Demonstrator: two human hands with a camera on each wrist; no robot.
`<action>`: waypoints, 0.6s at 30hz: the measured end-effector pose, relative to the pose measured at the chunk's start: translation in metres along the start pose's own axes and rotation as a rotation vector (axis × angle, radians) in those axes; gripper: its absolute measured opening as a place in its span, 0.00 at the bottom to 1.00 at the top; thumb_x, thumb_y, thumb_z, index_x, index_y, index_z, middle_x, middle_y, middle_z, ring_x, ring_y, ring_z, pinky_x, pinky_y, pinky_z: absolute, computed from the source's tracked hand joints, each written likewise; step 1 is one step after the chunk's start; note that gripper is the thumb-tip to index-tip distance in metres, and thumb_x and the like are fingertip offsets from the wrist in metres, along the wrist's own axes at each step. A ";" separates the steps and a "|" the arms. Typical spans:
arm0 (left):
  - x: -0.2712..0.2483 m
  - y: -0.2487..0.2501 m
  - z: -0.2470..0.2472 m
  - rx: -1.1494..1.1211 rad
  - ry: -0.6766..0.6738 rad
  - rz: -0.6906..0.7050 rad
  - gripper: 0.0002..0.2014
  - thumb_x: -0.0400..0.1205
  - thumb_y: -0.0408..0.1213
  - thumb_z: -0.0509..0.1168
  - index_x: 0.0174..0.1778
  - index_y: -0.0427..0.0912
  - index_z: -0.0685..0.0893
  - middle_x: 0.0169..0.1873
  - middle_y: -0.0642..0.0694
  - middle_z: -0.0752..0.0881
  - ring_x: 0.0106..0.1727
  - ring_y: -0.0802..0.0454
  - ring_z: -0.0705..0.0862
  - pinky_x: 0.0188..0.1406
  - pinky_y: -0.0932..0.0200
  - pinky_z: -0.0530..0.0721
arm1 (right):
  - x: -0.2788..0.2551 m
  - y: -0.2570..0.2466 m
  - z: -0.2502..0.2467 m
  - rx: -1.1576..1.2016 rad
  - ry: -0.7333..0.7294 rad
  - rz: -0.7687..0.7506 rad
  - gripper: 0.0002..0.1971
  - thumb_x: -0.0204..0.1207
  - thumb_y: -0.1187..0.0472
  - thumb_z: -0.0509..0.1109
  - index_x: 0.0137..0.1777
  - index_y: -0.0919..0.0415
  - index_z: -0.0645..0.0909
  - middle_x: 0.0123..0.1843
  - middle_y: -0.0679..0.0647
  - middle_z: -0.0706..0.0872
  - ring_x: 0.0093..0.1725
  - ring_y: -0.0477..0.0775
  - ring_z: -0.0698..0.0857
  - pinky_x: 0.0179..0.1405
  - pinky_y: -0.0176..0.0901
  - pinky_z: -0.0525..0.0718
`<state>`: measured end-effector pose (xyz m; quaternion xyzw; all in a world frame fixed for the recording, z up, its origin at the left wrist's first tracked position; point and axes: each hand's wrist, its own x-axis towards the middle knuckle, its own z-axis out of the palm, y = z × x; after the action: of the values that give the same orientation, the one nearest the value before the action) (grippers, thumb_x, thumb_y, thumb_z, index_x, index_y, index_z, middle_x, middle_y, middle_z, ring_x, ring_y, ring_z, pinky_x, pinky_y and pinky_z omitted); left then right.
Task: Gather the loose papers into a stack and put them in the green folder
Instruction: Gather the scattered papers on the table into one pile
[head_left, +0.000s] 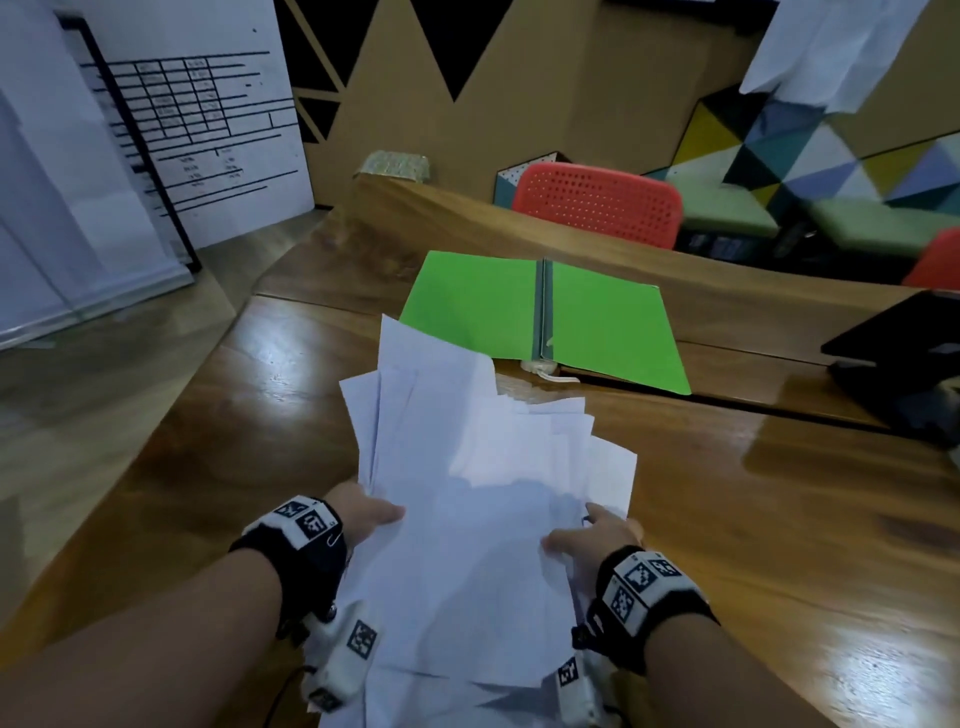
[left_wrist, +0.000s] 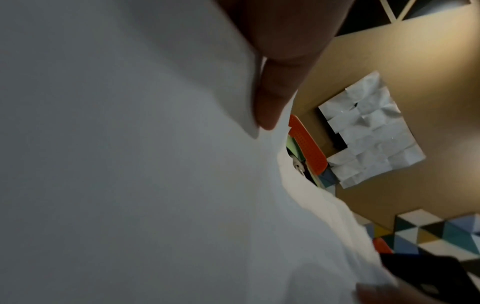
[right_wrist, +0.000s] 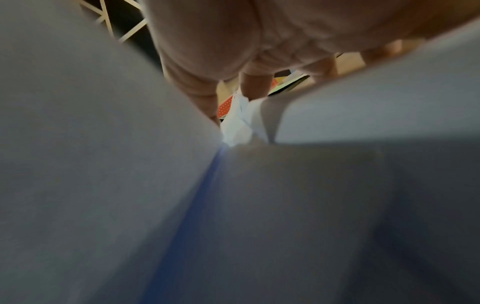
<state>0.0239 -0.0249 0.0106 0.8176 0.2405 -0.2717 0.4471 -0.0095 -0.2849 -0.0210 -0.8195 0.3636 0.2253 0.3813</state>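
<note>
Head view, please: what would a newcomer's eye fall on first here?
A bright green folder lies open on the wooden table. Nearer, an uneven fan of white papers is held at its near end by the left hand and the right hand. A red chair stands beyond the table.

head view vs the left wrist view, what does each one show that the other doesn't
Only the head view shows the green folder lying open on the wooden table, the right hand gripping the papers' right edge, and the printed form at left.

Only the left wrist view shows the creased white sheet on the brown wall, and the left thumb lying close on the paper.

Both show the white papers, unevenly fanned, the left hand holding them, and the red chair behind.
</note>
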 end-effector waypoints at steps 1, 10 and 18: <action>0.002 -0.001 0.001 -0.003 -0.006 0.006 0.22 0.75 0.34 0.72 0.61 0.26 0.80 0.53 0.33 0.85 0.48 0.42 0.82 0.52 0.53 0.80 | 0.004 0.001 0.003 0.035 0.006 -0.012 0.48 0.41 0.45 0.76 0.70 0.41 0.74 0.70 0.52 0.71 0.65 0.62 0.78 0.63 0.58 0.82; 0.010 -0.006 0.004 -0.075 -0.086 0.011 0.21 0.72 0.28 0.73 0.61 0.28 0.80 0.48 0.36 0.85 0.51 0.40 0.84 0.58 0.47 0.82 | -0.012 -0.011 0.007 0.015 0.080 0.032 0.37 0.50 0.47 0.71 0.67 0.40 0.76 0.69 0.52 0.69 0.64 0.63 0.77 0.60 0.57 0.83; 0.017 -0.014 0.005 -0.103 -0.120 0.005 0.23 0.71 0.27 0.74 0.62 0.26 0.80 0.52 0.32 0.86 0.57 0.33 0.85 0.63 0.41 0.81 | -0.005 -0.019 0.004 -0.055 0.052 0.031 0.39 0.47 0.47 0.76 0.65 0.46 0.72 0.66 0.56 0.73 0.59 0.63 0.80 0.53 0.54 0.85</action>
<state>0.0263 -0.0194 -0.0115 0.7764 0.2250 -0.3063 0.5028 0.0012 -0.2711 -0.0119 -0.8297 0.3796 0.2195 0.3454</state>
